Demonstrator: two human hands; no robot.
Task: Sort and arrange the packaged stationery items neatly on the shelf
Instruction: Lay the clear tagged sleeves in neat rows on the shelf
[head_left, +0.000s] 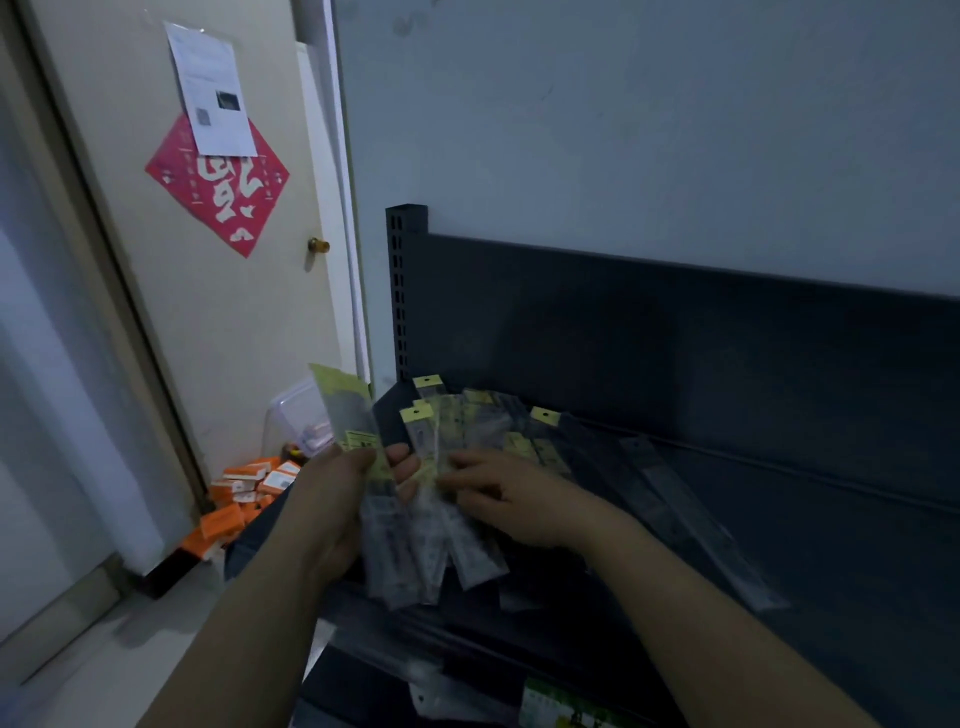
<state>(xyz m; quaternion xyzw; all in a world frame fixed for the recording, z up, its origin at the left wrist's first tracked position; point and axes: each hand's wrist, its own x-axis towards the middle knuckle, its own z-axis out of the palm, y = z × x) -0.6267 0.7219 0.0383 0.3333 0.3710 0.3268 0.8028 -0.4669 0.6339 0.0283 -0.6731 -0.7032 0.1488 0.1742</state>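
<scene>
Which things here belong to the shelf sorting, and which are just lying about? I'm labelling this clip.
Part of the job:
- fanned packets held by the left hand
- right hand touching them
- loose packets lying on the dark shelf

Just lying about:
- orange boxes on the floor
- clear plastic tub
- red door decoration
- paper notice

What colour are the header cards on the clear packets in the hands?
Yellow header cards, clearest in the head view.

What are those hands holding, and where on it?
The left hand grips a fanned bunch of packets around their middle; the right hand rests fingers on the same bunch.
</scene>
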